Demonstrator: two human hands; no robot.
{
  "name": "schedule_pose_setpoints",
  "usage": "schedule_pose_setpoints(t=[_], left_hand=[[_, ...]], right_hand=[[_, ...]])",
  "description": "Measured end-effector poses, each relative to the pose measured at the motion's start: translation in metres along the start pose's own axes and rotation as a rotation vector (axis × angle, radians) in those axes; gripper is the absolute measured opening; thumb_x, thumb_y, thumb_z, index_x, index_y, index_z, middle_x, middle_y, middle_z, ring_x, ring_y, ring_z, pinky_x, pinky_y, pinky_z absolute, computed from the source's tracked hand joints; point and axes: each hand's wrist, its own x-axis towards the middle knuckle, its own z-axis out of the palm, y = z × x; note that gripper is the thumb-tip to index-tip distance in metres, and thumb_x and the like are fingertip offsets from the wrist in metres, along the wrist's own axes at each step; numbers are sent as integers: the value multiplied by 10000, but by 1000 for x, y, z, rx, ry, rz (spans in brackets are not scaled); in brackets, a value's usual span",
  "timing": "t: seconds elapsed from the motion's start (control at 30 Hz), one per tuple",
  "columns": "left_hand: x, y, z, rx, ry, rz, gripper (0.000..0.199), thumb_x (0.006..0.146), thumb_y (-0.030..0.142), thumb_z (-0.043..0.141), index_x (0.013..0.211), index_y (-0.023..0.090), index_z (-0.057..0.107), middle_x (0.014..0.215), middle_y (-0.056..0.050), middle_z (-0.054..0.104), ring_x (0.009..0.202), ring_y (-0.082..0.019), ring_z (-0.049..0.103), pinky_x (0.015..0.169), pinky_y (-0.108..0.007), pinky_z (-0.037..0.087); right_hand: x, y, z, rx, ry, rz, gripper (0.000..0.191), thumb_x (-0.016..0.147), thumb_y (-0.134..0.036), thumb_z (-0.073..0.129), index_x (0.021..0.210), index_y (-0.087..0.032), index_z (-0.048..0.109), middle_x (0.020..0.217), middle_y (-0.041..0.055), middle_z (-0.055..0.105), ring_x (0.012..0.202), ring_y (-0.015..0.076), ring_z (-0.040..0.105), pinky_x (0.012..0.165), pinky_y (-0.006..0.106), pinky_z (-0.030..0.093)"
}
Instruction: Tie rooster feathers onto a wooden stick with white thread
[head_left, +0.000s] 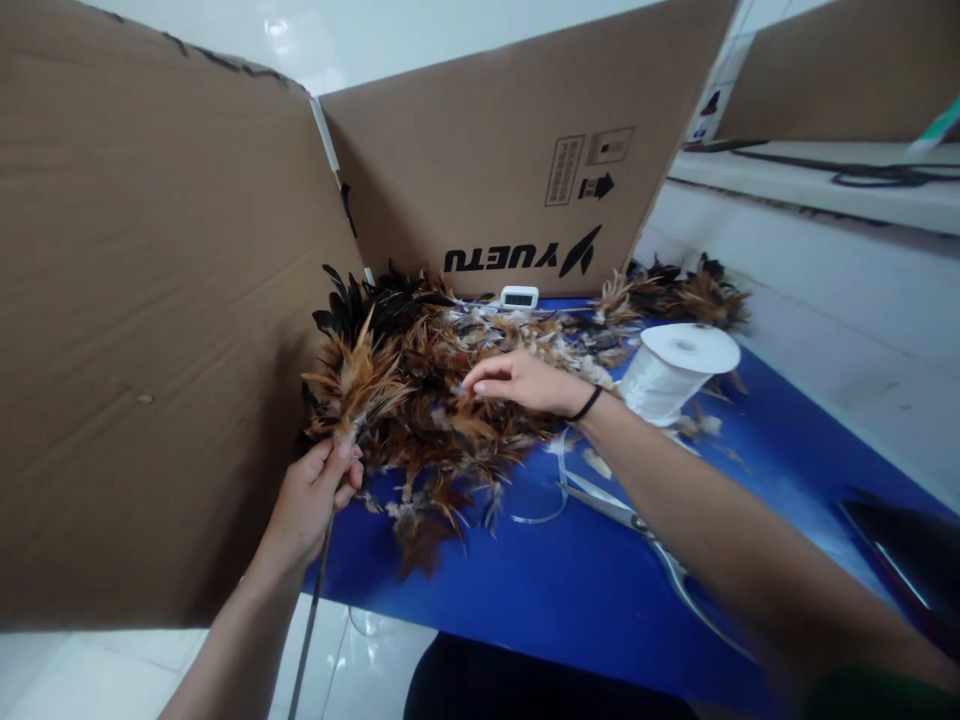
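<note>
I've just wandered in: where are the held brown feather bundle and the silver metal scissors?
Held brown feather bundle [355, 385]: head view, middle of plumes.
Silver metal scissors [638, 523]: head view, at the pivot.

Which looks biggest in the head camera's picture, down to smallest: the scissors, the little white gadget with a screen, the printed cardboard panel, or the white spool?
1. Printed cardboard panel
2. Scissors and white spool: unsure; the scissors look longer but are partly hidden, the spool bulkier
3. White gadget

"YUETU", upside down, and arrow on cardboard panel [480, 170].
</note>
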Motion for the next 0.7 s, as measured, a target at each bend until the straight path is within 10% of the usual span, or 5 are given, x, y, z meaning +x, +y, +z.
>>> schedule_pose_setpoints(t=[0.2, 0.57, 0.7], left_hand=[[0, 3, 6, 13, -10, 12, 399, 757, 494, 636, 843, 108, 580, 563, 33, 519, 408, -8, 328, 405, -153, 201], [-5, 5, 0, 50, 3, 12, 394, 765, 493, 625, 848, 111, 576, 570, 29, 524, 409, -12, 335, 409, -154, 205], [-1, 3, 5, 38, -20, 17, 412, 761, 511, 616, 838, 109, 571, 556, 35, 512, 398, -13, 320, 401, -155, 185]], right_hand=[[12, 29, 6, -748, 68, -25, 363, 794, -23, 449, 1000, -172, 708, 1003, 118, 632, 987, 219, 547, 840, 315, 400], [19, 30, -6, -660, 159, -68, 194, 789, -214, 582, 943, -142, 674, 944, 81, 600, 841, 172, 544, 765, 281, 403], [2, 18, -17, -229, 254, 34, 250, 705, -380, 670, 768, -141, 628, 702, -4, 590, 633, 118, 527, 604, 237, 399]])
